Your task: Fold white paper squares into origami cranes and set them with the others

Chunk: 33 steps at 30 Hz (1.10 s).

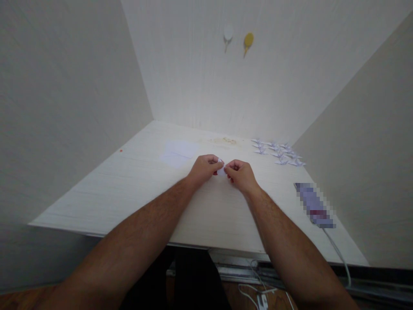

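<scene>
Both hands, left hand [205, 167] and right hand [240, 174], pinch a small piece of white paper [221, 171] between thumbs and curled fingers at the centre of the frame, much of its outline hidden by the fingertips. With paper this small, light fingertip control probably matters most: steady it with one hand, align the edges before pressing, then run a nail firmly along each crease, since thin paper likely keeps any stray fold. Smooth, flat white sheets [177, 153] lie left of centre on the pale tabletop [112, 189], whose surface shows a faint streaky grain. Right of centre, toward the back, stands a cluster of crisp, sharp-pointed paper cranes [281, 162]. Farther right is a pixelated, slab-shaped device [312, 204], a smooth pale cable [333, 243] trailing to the lower right.
</scene>
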Motion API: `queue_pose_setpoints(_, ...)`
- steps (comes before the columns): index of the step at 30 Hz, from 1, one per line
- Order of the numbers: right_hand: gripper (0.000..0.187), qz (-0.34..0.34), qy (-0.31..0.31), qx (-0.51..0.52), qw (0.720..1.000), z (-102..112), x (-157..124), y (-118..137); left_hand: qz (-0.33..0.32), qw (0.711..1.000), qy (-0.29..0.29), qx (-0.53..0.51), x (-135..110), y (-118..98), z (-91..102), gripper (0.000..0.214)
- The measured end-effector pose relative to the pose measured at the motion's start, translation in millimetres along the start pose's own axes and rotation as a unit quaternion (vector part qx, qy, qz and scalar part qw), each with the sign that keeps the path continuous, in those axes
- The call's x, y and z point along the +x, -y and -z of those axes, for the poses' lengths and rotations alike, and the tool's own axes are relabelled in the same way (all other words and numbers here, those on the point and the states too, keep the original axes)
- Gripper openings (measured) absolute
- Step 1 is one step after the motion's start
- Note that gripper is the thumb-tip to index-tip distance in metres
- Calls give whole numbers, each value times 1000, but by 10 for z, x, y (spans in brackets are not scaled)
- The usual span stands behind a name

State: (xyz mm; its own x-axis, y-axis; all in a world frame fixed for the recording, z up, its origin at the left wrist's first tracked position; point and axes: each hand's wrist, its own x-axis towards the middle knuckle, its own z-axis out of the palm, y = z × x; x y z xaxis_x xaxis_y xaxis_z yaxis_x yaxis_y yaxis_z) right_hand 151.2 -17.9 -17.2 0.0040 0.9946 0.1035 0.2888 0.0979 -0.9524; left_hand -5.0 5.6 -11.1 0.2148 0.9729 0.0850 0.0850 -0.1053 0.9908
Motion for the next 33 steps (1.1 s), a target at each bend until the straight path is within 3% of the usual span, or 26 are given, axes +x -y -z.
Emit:
queue_pose_setpoints(12,15,27,-9,-5,1000,-12,1,-17,-16,998,-18,54,-10,7,-6,22)
queue_pose_setpoints(23,14,14,25,23,999,-22,-17,61,3,997,-72,-9,-46,-68,-30,20)
queue_pose_setpoints(28,12,8,23,24,999,-24,-30,95,3,997,-64,-45,-7,-12,-28,20)
queue_pose_setpoints(33,9,-2,6,15,1000,-24,-31,74,-8,999,-36,-14,4,13,-14,21)
